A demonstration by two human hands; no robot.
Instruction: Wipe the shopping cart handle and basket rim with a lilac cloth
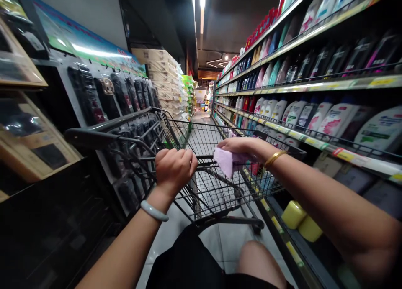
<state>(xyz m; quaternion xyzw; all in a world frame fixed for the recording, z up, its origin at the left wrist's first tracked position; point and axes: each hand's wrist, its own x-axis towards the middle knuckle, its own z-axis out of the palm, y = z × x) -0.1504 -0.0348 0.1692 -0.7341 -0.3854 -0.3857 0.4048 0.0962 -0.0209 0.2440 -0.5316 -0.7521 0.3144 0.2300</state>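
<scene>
A black wire shopping cart [220,197] stands right in front of me, its basket without visible goods. My left hand [174,168], with a pale bangle at the wrist, is closed round the cart's near bar. Under my right hand [237,146], which has a gold bangle at the wrist, is a folded light purple cloth [224,161]. The fingers of that hand press the cloth at the cart's near rim, and part of the cloth hangs down beside them.
Shelves of bottles [301,88] run along the right, with yellow containers [293,214] low down. On the left hang packaged dark goods [108,96], and beyond them rise stacked cartons [163,80]. The tiled aisle [205,134] leads straight ahead.
</scene>
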